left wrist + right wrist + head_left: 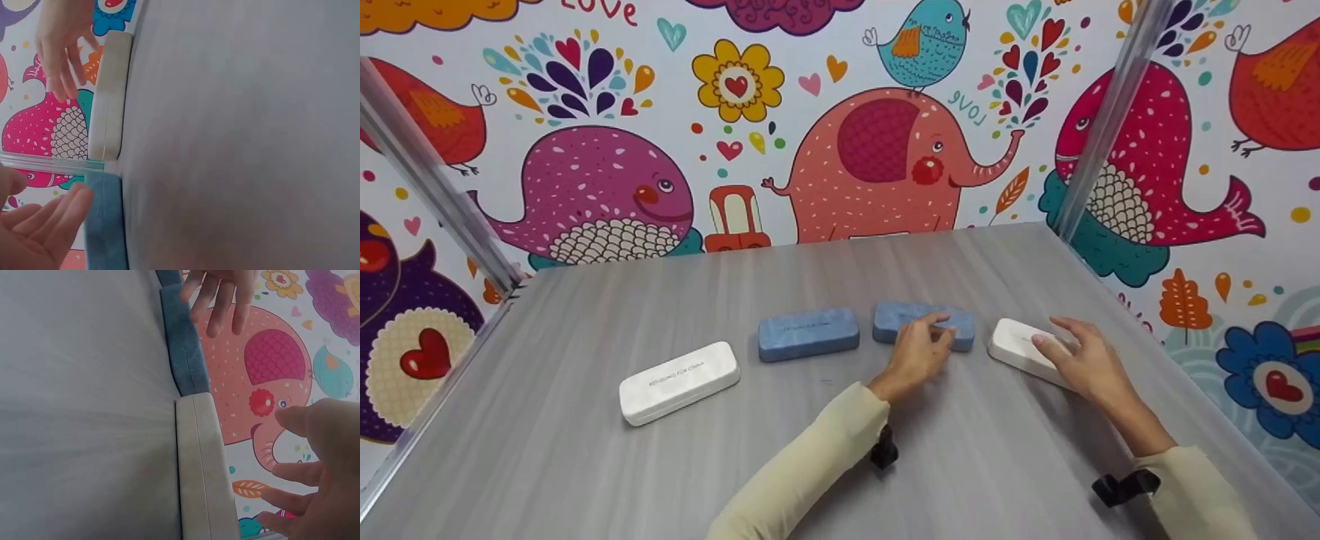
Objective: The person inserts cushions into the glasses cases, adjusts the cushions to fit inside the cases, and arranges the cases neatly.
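Two blue glasses cases and two white ones lie in a loose row on the table. My left hand [919, 352] is over the right-hand blue glasses case [889, 319], its fingers loosely bent and holding nothing. In the left wrist view its fingers are close to that blue case [104, 225]; contact cannot be told. Above the right-hand white glasses case [1011, 341] hovers my right hand [1091, 364], fingers spread. The right wrist view shows a gap between this hand [315, 478] and the white case [205, 467]. All cases appear closed.
Left of my hands lie the other blue glasses case [808, 335] and, farther left and angled, the other white glasses case [680, 384] with printed lettering. The grey table [547, 450] meets a cartoon-patterned wall [780, 150] at the back. Metal posts [1114, 112] stand at its far corners.
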`<action>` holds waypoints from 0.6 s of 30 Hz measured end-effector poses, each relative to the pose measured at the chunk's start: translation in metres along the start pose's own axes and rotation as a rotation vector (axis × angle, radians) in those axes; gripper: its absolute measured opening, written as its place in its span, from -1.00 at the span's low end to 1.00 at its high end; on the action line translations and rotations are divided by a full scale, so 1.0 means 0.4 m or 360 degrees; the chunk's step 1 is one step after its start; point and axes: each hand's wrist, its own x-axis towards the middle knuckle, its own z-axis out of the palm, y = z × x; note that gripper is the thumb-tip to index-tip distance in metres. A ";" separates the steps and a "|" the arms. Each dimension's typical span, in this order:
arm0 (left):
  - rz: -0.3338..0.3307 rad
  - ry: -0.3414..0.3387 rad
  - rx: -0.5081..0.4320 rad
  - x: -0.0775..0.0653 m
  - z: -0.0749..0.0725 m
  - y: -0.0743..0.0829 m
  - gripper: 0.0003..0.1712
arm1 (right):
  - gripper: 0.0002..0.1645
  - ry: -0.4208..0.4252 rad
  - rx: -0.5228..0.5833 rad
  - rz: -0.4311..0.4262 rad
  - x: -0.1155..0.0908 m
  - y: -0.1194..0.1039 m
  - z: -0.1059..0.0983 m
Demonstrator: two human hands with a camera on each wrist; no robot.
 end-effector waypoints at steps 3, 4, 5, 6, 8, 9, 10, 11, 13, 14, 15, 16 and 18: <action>0.0045 -0.0004 0.0105 -0.013 -0.042 -0.015 -0.55 | -0.04 0.0024 -0.0036 -0.0130 0.012 -0.017 0.013; 0.0063 -0.0002 0.0138 -0.016 -0.058 -0.019 -0.55 | -0.05 0.0027 -0.0049 -0.0176 0.017 -0.022 0.018; 0.0080 0.0000 0.0175 -0.018 -0.074 -0.024 -0.54 | -0.06 0.0031 -0.0070 -0.0226 0.022 -0.026 0.022; 0.0112 -0.0003 0.0200 -0.019 -0.092 -0.028 -0.54 | -0.05 0.0032 -0.0102 -0.0271 0.027 -0.031 0.027; 0.0165 -0.0029 0.0235 -0.019 -0.127 -0.036 -0.53 | -0.03 0.0018 -0.0166 -0.0346 0.036 -0.038 0.034; 0.0185 -0.0048 0.0246 -0.019 -0.145 -0.039 -0.51 | -0.01 0.0004 -0.0198 -0.0369 0.040 -0.042 0.037; 0.0202 -0.0071 0.0254 -0.018 -0.164 -0.043 -0.50 | 0.00 -0.0006 -0.0233 -0.0390 0.044 -0.046 0.039; 0.0215 -0.0095 0.0265 -0.016 -0.182 -0.045 -0.47 | 0.03 -0.0017 -0.0274 -0.0403 0.048 -0.050 0.041; 0.0193 -0.0144 0.0292 -0.013 -0.218 -0.050 -0.41 | 0.06 -0.0035 -0.0356 -0.0419 0.057 -0.060 0.044; 0.0165 -0.0156 0.0321 -0.011 -0.236 -0.052 -0.37 | 0.08 -0.0043 -0.0388 -0.0422 0.062 -0.066 0.045; 0.0134 -0.0161 0.0355 -0.009 -0.254 -0.054 -0.34 | 0.10 -0.0048 -0.0419 -0.0426 0.069 -0.072 0.047; 0.0099 -0.0160 0.0390 -0.006 -0.272 -0.056 -0.30 | 0.11 -0.0048 -0.0452 -0.0434 0.076 -0.079 0.048; 0.0041 -0.0162 0.0461 0.001 -0.309 -0.063 -0.23 | 0.13 -0.0050 -0.0504 -0.0449 0.092 -0.095 0.048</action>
